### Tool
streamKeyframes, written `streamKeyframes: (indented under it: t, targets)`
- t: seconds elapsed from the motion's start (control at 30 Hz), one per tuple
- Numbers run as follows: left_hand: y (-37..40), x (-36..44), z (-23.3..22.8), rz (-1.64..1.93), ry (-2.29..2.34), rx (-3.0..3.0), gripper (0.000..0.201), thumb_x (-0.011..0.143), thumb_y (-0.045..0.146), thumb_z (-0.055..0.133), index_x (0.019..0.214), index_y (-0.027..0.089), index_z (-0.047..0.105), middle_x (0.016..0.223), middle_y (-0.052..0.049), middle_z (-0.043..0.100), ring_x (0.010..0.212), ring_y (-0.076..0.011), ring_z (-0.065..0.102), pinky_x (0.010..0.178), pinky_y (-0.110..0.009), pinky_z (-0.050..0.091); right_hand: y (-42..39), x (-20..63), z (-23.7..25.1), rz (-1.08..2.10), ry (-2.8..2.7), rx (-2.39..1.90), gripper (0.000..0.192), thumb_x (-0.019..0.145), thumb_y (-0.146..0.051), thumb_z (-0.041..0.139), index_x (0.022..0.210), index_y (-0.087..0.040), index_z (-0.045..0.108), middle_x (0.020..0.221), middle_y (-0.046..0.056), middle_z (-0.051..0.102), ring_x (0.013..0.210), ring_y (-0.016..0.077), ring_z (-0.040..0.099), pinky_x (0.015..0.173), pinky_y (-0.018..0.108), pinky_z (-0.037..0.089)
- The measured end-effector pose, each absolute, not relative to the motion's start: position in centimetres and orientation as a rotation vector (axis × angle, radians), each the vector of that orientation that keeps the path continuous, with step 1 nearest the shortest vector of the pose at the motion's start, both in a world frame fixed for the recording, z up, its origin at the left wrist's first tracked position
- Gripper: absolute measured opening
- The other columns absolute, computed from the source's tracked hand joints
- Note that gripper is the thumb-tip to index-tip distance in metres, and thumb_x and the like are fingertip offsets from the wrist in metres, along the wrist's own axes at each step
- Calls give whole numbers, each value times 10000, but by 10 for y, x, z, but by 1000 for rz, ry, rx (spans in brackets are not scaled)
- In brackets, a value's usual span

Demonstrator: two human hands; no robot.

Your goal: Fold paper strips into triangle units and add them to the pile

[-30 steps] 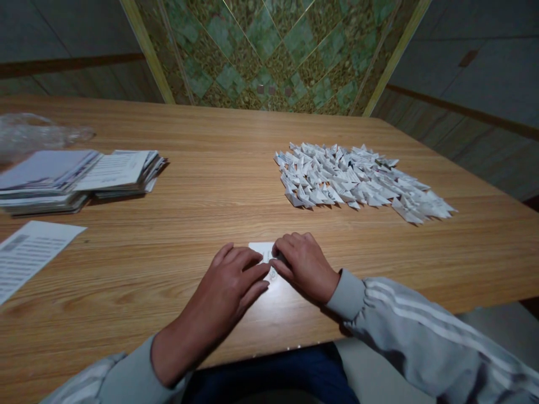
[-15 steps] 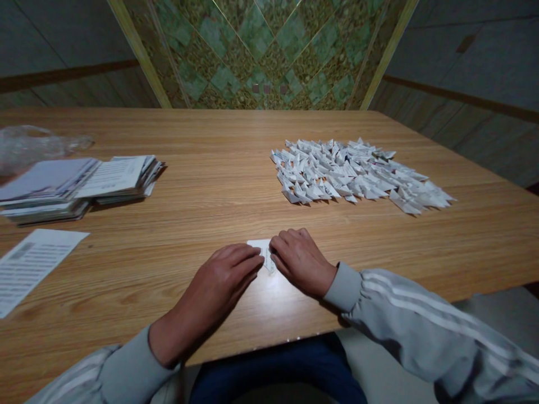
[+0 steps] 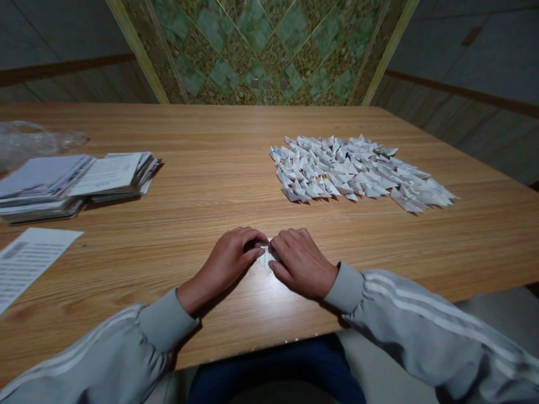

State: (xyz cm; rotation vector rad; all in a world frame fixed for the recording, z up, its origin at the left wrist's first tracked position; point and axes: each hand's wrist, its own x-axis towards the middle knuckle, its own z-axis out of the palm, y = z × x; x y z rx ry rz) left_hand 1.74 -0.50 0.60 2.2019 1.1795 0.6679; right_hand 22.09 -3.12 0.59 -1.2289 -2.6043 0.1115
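Note:
A small folded piece of printed white paper [image 3: 265, 260] lies on the wooden table near its front edge, partly covered by my fingers. From the left, my left hand [image 3: 236, 251] pinches the paper's upper left side between thumb and curled fingers. My right hand [image 3: 298, 259] grips its right side, fingers bent over it and the thumb lower down. Only the middle and lower tip of the paper show between the two hands.
Many folded paper boats [image 3: 345, 171] stand in a cluster at the back right of the table [image 3: 202, 191]. Stacks of paper [image 3: 109, 174] sit at the left, with a clear plastic bag [image 3: 33, 143] behind. One loose printed sheet [image 3: 36, 264] lies in front of them.
My left hand has moved up and its fingers have curled into a pinch over the paper's upper left corner, which showed before. My right hand stays nearly in place, its thumb slightly lower.

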Motion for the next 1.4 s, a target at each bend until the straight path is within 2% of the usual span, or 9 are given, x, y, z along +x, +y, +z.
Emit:
streamKeyframes:
  t: [0.27, 0.43, 0.67, 0.8, 0.93, 1.03, 1.13, 1.27, 1.4]
  targets:
    - [-6, 19, 5, 694, 1206, 2188, 64, 880, 184, 623, 908, 177, 679, 866, -38, 713, 807, -205, 645, 740, -317, 466, -30, 223, 4, 134, -2602, -1189, 384, 921, -484, 640, 1111, -159, 562, 995, 75, 622, 916, 249, 507, 781, 359, 288]
    - [-4, 18, 2, 716, 1208, 2219, 20, 883, 173, 633, 897, 182, 622, 842, -17, 670, 775, -185, 615, 700, -293, 445, -30, 223, 6, 166, -2614, -1196, 381, 913, -490, 661, 1120, -185, 563, 1000, 63, 621, 932, 244, 516, 787, 352, 286]
    - [-15, 16, -1, 702, 1112, 2669, 132, 961, 189, 558, 849, 163, 622, 828, -49, 610, 789, -203, 543, 692, -313, 431, -27, 223, 9, 287, -2580, -1230, 344, 888, -489, 698, 1032, -200, 581, 988, 38, 626, 943, 231, 528, 784, 342, 289]
    - [-28, 10, -2, 573, 1006, 2843, 196, 1005, 187, 482, 914, 159, 653, 835, -59, 616, 768, -197, 533, 683, -316, 430, -27, 222, 10, 378, -2546, -1248, 284, 910, -438, 687, 1020, -193, 595, 977, 39, 625, 947, 225, 534, 796, 335, 295]
    - [-38, 4, -2, 497, 962, 2958, 208, 1016, 225, 479, 1130, 184, 647, 891, -71, 611, 801, -212, 525, 701, -340, 429, -24, 226, 11, 468, -2517, -1215, 240, 901, -386, 700, 1026, -199, 617, 968, 35, 617, 944, 217, 535, 800, 326, 308]
    - [-41, 4, -2, 479, 956, 2988, 233, 1011, 212, 486, 1196, 189, 624, 889, -73, 599, 795, -213, 514, 682, -333, 419, -16, 236, 15, 514, -2478, -1189, 261, 853, -309, 754, 1057, -203, 630, 1023, 40, 620, 994, 218, 535, 827, 319, 323]
    - [-42, 4, -3, 489, 952, 3003, 245, 1006, 186, 486, 1213, 195, 616, 893, -71, 594, 803, -213, 511, 682, -329, 416, -10, 246, 22, 441, -2427, -1283, 297, 839, -255, 760, 1095, -186, 626, 1082, 61, 630, 1020, 226, 531, 846, 325, 327]
    - [-41, 4, -4, 502, 971, 3009, 249, 1006, 172, 470, 1203, 199, 620, 910, -74, 592, 801, -211, 510, 681, -334, 411, -11, 244, 30, 397, -2470, -1479, 324, 827, -346, 774, 1060, -164, 640, 1030, 78, 644, 950, 240, 541, 796, 333, 322]
    - [-41, 4, -5, 505, 982, 3016, 244, 1010, 180, 463, 1196, 202, 620, 913, -72, 590, 792, -208, 503, 676, -336, 403, -13, 231, 35, 383, -2504, -1607, 324, 826, -357, 783, 1037, -153, 647, 1002, 85, 669, 942, 249, 566, 790, 343, 309]
